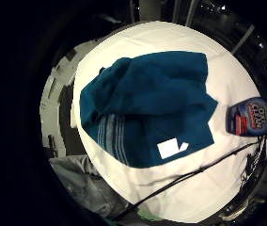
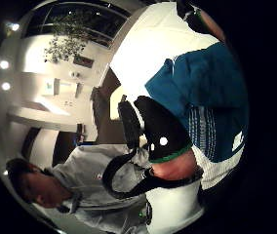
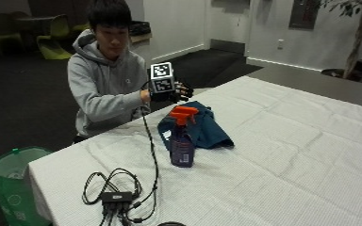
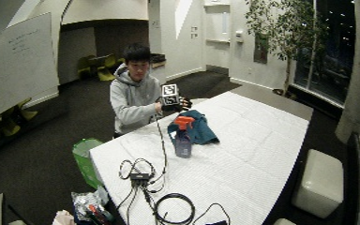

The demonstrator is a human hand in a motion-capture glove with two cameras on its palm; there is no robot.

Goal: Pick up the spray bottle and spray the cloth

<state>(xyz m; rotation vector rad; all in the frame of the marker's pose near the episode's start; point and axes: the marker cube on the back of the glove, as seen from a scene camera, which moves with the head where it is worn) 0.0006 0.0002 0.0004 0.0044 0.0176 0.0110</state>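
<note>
Gloved right hand (image 3: 170,91) hovers above the table's (image 3: 281,141) far-left edge, fingers loosely spread, holding nothing; just right of it lies the crumpled teal cloth (image 3: 200,127), soft and limp; nearer stands the spray bottle (image 3: 182,136), purple with an orange trigger, probably rigid, light; best gripped round its neck.

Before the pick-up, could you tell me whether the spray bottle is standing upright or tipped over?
Upright: the spray bottle stands on its base on the table, orange trigger head on top.
</note>
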